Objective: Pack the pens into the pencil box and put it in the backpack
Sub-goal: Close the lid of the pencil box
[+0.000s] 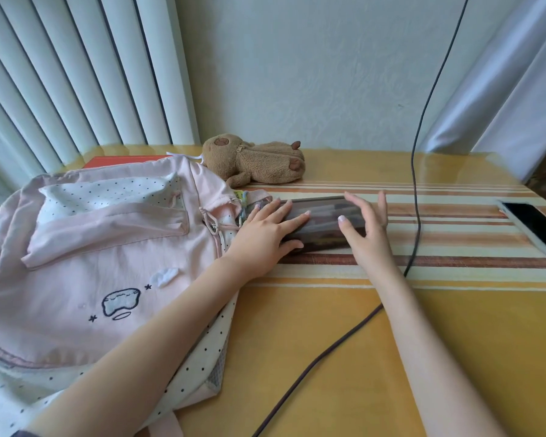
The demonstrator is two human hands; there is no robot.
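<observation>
The striped worktop [391, 326] is carrying a backpack [76, 247], pencil box [323, 222], plush toy [256, 165], phone [536, 227] and cable [328, 348].

Left hand [267, 230] flat, fingers [292, 216] straight, right hand [368, 227] spread (forearms extended)

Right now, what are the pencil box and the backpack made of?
The pencil box looks like hard, see-through smoky plastic: it shines, and pens show inside. The backpack looks like soft pink cloth: it wrinkles, with stitched pictures and dotted trim.
</observation>
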